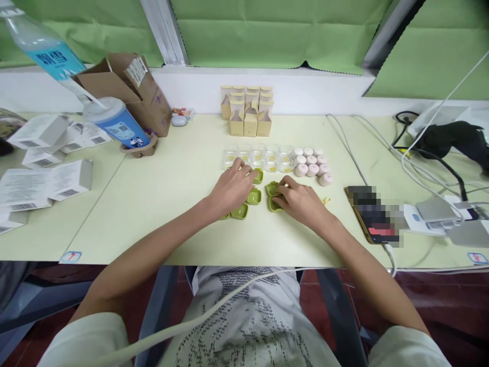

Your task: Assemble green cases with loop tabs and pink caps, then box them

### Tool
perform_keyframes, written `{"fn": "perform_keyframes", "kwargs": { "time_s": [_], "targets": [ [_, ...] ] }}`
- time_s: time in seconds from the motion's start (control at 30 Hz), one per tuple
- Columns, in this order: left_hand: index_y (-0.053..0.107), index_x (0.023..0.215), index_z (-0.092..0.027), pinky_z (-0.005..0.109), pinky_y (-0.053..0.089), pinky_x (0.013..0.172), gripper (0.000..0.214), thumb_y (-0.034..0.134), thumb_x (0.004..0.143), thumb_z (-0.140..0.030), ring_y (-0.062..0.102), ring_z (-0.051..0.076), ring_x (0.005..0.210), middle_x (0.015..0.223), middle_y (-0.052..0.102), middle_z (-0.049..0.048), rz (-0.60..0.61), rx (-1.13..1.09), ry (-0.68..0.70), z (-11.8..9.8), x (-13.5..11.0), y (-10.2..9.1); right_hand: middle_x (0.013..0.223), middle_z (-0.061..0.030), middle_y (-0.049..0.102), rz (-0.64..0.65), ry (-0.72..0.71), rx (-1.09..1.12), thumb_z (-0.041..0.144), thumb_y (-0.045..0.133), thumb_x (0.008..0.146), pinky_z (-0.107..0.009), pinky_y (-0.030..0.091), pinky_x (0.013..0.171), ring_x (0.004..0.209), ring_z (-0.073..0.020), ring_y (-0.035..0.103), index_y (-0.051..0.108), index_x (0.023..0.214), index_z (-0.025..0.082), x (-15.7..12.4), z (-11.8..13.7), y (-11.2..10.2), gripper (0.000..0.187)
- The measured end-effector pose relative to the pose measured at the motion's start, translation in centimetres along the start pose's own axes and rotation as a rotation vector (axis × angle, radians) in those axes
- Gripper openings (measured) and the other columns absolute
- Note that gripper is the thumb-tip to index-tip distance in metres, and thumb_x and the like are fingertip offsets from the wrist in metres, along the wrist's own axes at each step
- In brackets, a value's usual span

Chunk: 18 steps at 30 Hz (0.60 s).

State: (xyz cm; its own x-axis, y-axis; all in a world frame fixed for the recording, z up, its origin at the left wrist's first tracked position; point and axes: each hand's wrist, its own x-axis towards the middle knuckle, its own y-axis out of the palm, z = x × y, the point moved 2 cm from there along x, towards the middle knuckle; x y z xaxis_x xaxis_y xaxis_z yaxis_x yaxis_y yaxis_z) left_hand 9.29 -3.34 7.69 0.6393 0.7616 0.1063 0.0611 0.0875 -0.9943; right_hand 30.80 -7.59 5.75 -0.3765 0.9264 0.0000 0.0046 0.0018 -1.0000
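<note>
Several small green hinged cases lie opened on the table in front of me. My left hand (235, 186) is over the left group, fingers bent down beside the far green case (259, 176); what its fingertips hold, if anything, is hidden. Another open green case (239, 211) is below that palm. My right hand (300, 199) has its fingers and thumb on a separate open green case (272, 188), covering part of it. Just beyond the hands stand clear plastic containers (272, 158) with yellow spots, in rows. Beside them are pale pink and white round pieces (312, 169).
Small tan boxes (250, 121) with raised flaps stand near the wall. At left are a cardboard carton (147, 97), a blue cup (118, 125), a tilted bottle (49, 51) and white boxes (30, 186). A phone (372, 216), cables and chargers (426, 219) lie to the right.
</note>
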Motion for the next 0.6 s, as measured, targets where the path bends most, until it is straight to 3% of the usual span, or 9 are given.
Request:
{"fn": "perform_keyframes", "kwargs": {
  "time_s": [0.1,0.2,0.33,0.4,0.47,0.6],
  "targets": [
    [0.075,0.125,-0.009,0.040,0.053,0.088,0.028,0.059,0.103,-0.003,0.055,0.036,0.132,0.116,0.081,0.0170,0.048,-0.027,0.054,-0.2,2.3,1.1,0.129,-0.0176,0.074,-0.123,0.076,0.075,0.040,0.059,0.114,-0.037,0.048,0.069,0.088,-0.0252,0.075,0.082,0.118,0.012,-0.9,-1.1,-1.2,0.036],
    [0.077,0.115,-0.008,0.040,0.049,0.084,0.028,0.051,0.104,-0.001,0.059,0.035,0.123,0.103,0.080,0.0167,0.104,-0.054,0.060,-0.8,2.9,1.5,0.121,-0.0150,0.078,-0.300,0.197,0.104,0.034,0.058,0.112,-0.038,0.048,0.070,0.085,-0.0246,0.073,0.082,0.113,0.013,-2.6,-3.2,-2.2,0.031],
    [0.076,0.118,-0.009,0.041,0.050,0.088,0.027,0.052,0.114,-0.021,0.059,0.035,0.123,0.106,0.079,0.0175,0.123,-0.095,0.090,-1.6,1.8,1.2,0.107,-0.0133,0.080,-0.251,0.294,0.018,0.028,0.056,0.109,-0.038,0.038,0.064,0.081,-0.0255,0.069,0.081,0.098,0.017,-4.8,-5.9,-1.5,0.029],
    [0.075,0.124,-0.010,0.041,0.051,0.091,0.026,0.057,0.114,-0.026,0.059,0.035,0.125,0.109,0.079,0.0171,0.123,-0.109,0.132,-1.7,1.1,1.1,0.106,-0.0157,0.080,-0.182,0.261,0.015,0.025,0.055,0.108,-0.038,0.040,0.067,0.091,-0.0295,0.070,0.081,0.093,0.017,-5.4,-6.7,-0.7,0.031],
    [0.073,0.129,-0.011,0.041,0.051,0.094,0.024,0.060,0.111,-0.021,0.059,0.034,0.126,0.112,0.079,0.0167,0.108,-0.096,0.181,-1.7,0.4,1.2,0.116,-0.0191,0.081,-0.189,0.176,0.044,0.024,0.055,0.109,-0.043,0.049,0.079,0.105,-0.0347,0.069,0.082,0.095,0.016,-5.8,-6.9,-0.3,0.032],
    [0.071,0.132,-0.012,0.042,0.052,0.096,0.026,0.062,0.108,-0.014,0.059,0.033,0.124,0.115,0.078,0.0168,0.081,-0.054,0.228,-1.9,-0.2,1.7,0.131,-0.0166,0.081,-0.269,-0.040,0.174,0.023,0.059,0.108,-0.049,0.053,0.101,0.116,-0.0358,0.063,0.084,0.117,0.015,-5.6,-6.0,-0.7,0.028]
  ]
}}
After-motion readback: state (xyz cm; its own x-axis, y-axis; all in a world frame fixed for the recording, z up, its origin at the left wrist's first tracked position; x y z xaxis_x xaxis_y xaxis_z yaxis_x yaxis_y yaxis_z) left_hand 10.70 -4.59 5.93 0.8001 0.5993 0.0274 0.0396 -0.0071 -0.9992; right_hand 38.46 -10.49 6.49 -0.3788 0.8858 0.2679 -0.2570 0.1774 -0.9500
